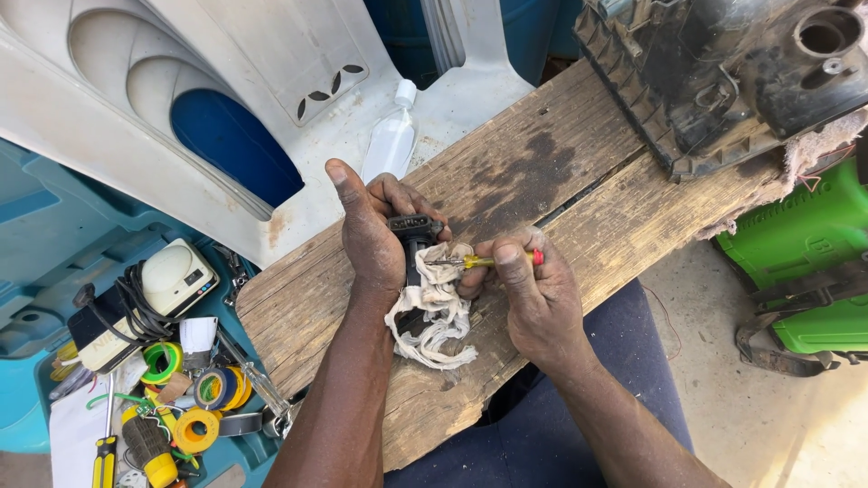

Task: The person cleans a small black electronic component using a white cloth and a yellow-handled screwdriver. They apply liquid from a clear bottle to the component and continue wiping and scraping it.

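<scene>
My left hand [372,237] grips a small black plastic part with a plug-like end [413,229], held upright over a wooden plank [542,181]. A frayed white rag [436,312] is wrapped around the lower half of that part and hangs down. My right hand [533,294] holds a small screwdriver with a yellow handle and red cap [493,261]. Its metal tip points left and touches the black part just above the rag.
A dark, dirty engine housing [723,72] sits on the plank's far right end. A clear plastic bottle [391,137] lies on a white plastic chair [226,81]. At left, a blue toolbox [36,271] holds tape rolls [194,398], a multimeter [172,278] and screwdrivers. A green machine [805,253] stands at right.
</scene>
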